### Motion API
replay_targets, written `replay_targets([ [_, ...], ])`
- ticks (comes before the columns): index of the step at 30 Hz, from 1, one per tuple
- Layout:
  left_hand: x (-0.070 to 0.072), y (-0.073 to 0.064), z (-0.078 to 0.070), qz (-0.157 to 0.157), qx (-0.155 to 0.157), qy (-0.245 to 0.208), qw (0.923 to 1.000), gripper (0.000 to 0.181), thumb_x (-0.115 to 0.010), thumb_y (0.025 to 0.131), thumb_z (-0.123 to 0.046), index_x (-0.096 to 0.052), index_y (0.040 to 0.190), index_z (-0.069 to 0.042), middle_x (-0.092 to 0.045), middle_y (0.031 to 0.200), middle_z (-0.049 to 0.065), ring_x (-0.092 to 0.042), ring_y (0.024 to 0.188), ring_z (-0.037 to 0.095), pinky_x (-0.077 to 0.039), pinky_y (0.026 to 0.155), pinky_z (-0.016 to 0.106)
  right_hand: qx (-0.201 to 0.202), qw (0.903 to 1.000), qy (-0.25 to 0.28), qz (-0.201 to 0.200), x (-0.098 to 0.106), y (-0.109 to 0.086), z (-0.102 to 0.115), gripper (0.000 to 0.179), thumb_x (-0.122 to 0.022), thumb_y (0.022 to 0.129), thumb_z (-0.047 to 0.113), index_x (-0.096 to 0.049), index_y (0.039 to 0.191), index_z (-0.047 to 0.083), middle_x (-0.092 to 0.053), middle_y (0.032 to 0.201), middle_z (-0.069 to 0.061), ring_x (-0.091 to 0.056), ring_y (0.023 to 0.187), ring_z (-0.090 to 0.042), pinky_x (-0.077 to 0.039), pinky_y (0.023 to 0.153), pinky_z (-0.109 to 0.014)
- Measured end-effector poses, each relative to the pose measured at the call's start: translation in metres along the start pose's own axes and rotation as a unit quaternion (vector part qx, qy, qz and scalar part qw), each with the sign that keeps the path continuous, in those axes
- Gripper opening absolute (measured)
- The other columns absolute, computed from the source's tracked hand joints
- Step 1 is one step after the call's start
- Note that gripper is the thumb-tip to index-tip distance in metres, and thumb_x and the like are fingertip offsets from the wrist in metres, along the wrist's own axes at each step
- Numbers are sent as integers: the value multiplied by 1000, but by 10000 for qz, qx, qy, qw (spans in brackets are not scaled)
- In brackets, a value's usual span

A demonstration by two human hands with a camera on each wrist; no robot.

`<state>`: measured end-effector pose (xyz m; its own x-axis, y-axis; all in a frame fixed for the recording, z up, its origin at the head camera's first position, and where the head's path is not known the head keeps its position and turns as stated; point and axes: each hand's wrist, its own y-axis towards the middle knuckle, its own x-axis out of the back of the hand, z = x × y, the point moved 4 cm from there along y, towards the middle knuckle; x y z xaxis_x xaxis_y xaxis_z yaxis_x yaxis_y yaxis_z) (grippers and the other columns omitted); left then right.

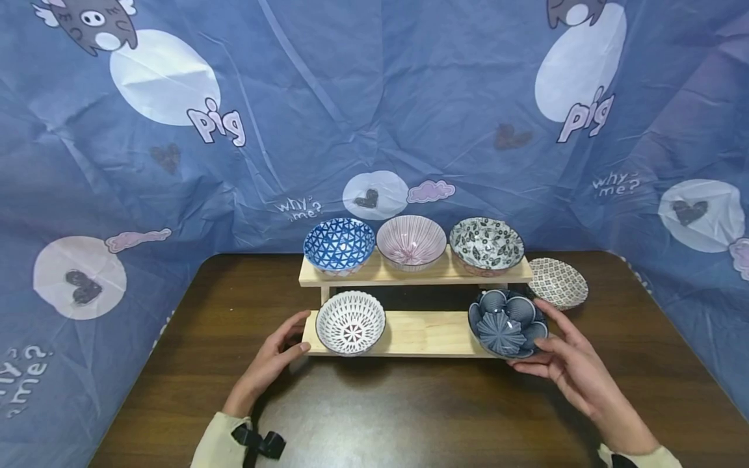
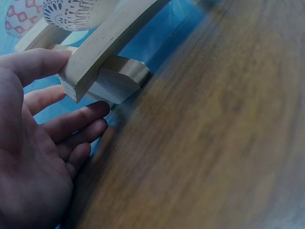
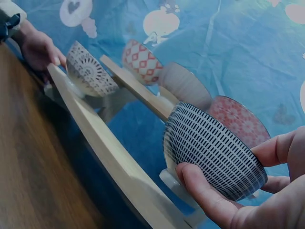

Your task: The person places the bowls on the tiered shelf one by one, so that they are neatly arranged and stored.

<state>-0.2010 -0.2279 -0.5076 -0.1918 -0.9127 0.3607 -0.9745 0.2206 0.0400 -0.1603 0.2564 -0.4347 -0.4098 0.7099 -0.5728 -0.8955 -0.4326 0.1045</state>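
Note:
My right hand grips a dark blue bowl at its right side, over the right end of the stand's lower tier. In the right wrist view, this bowl's dashed outer wall lies between the thumb and fingers and is tilted. My left hand touches the left end of the wooden two-tier stand. Its fingers are fairly straight, the lower ones spread off the wood in the left wrist view. Close to it, a white bowl with a dark and red pattern sits on the lower tier.
Along the upper tier stand a blue triangle-patterned bowl, a pink-striped bowl and a leaf-patterned bowl. A small patterned dish lies behind the right hand on the brown table. Blue printed cloth hangs around the table.

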Motion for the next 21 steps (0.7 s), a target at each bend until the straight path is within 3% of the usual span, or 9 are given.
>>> replay_targets([
  [10, 0, 1, 0, -9, 32, 39, 10000, 58, -63, 96, -15, -41, 150, -6, -61, 130, 27, -59, 107, 11, -47, 86, 25, -266, 9981, -553, -108, -20, 20, -13, 62, -32, 101, -10, -41, 145, 33, -70, 121, -8, -75, 94, -32, -59, 83, -43],
  [21, 0, 0, 1, 0, -210, -73, 9998, 59, -63, 95, -11, -41, 149, -3, -61, 129, 29, -59, 105, 2, -47, 86, 23, -473, 9959, -751, -154, -39, 36, -31, 62, -36, 100, -8, -39, 144, 35, -72, 110, -12, -76, 91, -31, -60, 82, -42],
])
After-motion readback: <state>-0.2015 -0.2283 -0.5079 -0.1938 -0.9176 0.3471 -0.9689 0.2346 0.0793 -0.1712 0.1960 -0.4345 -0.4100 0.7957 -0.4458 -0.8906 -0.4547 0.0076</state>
